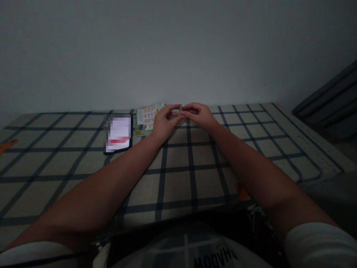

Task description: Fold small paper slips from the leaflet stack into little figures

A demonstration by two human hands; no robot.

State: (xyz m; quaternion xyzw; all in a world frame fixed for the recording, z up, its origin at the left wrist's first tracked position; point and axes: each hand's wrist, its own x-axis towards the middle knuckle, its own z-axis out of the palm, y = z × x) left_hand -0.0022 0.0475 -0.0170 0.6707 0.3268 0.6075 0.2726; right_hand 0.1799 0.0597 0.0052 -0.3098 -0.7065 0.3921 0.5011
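Both hands meet near the far edge of the table, fingertips close together around a small, thin, pale piece (180,108) whose kind is too small to make out. My left hand (165,120) pinches it from the left, thumb and index finger drawn together. From the right, my right hand (199,114) has its fingers closed at the same piece. Just left of my left hand lies a stack of green printed booklets or sheets (146,116), partly covered by that hand.
A dark-framed tablet or phone (119,133) with a lit, blurred screen lies left of the booklets. A checked cloth (178,178) covers the table, which backs onto a plain wall (178,48). Orange shapes (242,191) show by the near edge and far left. Dark folded fabric hangs at right.
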